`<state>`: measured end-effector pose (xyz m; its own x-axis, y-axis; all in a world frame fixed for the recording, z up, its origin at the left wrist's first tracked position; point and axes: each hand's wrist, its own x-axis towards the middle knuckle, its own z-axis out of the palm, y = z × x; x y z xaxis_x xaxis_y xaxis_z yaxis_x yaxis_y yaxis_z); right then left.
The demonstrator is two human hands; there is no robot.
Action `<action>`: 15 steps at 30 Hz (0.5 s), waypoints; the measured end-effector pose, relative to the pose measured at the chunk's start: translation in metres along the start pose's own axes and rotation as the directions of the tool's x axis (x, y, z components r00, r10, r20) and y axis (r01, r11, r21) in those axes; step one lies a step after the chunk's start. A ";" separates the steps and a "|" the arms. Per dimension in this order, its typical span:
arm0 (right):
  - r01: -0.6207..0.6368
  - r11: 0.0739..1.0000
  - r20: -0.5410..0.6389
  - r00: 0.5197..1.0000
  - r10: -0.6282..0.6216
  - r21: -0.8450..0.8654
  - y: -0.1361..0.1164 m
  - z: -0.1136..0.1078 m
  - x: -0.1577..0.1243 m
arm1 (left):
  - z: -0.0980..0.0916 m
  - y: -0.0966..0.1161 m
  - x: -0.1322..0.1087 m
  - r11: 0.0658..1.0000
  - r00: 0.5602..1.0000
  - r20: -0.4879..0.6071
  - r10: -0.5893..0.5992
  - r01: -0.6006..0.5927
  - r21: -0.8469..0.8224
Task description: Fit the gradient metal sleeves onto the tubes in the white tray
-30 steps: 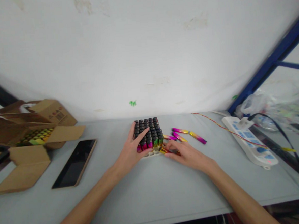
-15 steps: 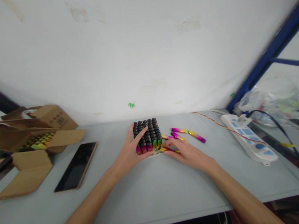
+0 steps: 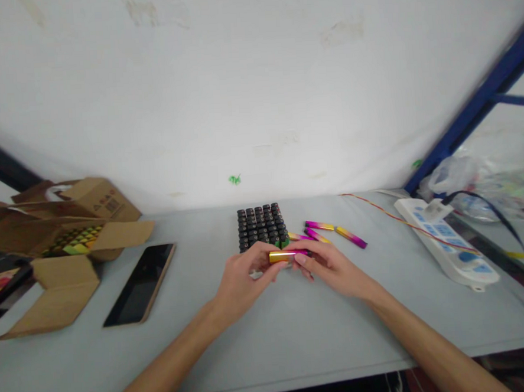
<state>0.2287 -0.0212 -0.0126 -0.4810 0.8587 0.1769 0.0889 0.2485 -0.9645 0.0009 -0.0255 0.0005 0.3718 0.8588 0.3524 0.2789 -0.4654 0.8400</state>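
A shiny yellow and magenta lighter point(image 3: 280, 256) lies level between my two hands, in front of the block of lighters. My left hand point(image 3: 244, 280) pinches its yellow end. Its magenta end is in the fingers of my right hand point(image 3: 331, 266). Just behind stands a tight block of upright black-topped lighters point(image 3: 260, 224), its front row partly hidden by my fingers. To the right of the block, several yellow and magenta lighters point(image 3: 351, 236) lie loose on the grey table point(image 3: 271, 349).
A dark phone point(image 3: 139, 285) lies at the left, beside an open cardboard box point(image 3: 111, 199) with green and yellow lighters in it. On the right are a white power strip point(image 3: 446, 241), a thin red-yellow wire and plastic bags point(image 3: 451, 175).
My left hand has let go of the block and come to the lighter. My right hand has lifted that lighter from the block's front right corner. The view has shifted slightly.
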 end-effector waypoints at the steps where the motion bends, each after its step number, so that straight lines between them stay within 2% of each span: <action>1: -0.010 1.000 -0.038 0.999 0.011 0.023 0.002 0.000 0.001 | 0.000 -0.001 0.000 0.995 0.998 0.021 -0.058 0.060 -0.078; 4: -0.024 0.995 -0.156 0.987 0.038 0.094 0.006 -0.001 0.004 | -0.002 -0.001 0.000 0.956 0.981 0.106 -0.165 0.186 -0.227; 9: 0.033 0.978 -0.200 0.980 0.009 0.206 0.002 -0.002 0.005 | -0.004 0.002 0.001 0.920 0.929 0.296 -0.222 0.300 -0.252; 12: 0.064 0.985 -0.241 0.970 -0.024 0.161 0.002 0.001 0.004 | -0.002 0.003 0.003 0.876 0.890 0.394 -0.229 0.365 -0.315; 15: 0.088 0.995 -0.221 0.973 -0.074 0.055 0.004 0.003 0.003 | 0.002 0.002 0.004 0.851 0.869 0.451 -0.206 0.386 -0.355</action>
<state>0.2252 -0.0185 -0.0160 -0.2818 0.9157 0.2865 -0.0019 0.2981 -0.9545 0.0046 -0.0228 0.0027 0.6648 0.7452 -0.0527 0.0666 0.0111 0.9977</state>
